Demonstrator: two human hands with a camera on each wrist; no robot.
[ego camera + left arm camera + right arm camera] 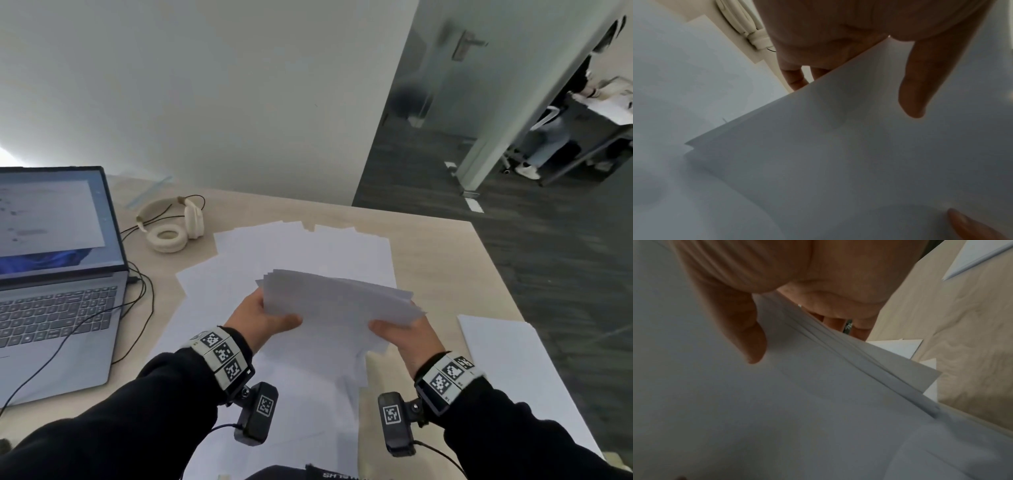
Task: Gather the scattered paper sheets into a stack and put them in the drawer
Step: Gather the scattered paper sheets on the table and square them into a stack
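Note:
A loose stack of white paper sheets is lifted above the desk, its edges fanned and uneven. My left hand grips its left side with the thumb on top and the fingers underneath. My right hand grips the stack's near right corner in the same way. In the left wrist view the stack fills most of the picture beneath my thumb. In the right wrist view the staggered sheet edges show beside my thumb. More scattered sheets lie flat on the desk under the stack. No drawer is in view.
An open laptop with black cables stands at the left. Cream headphones lie behind it. A separate white sheet pile lies at the desk's right edge. The wooden desk ends at the right over dark carpet.

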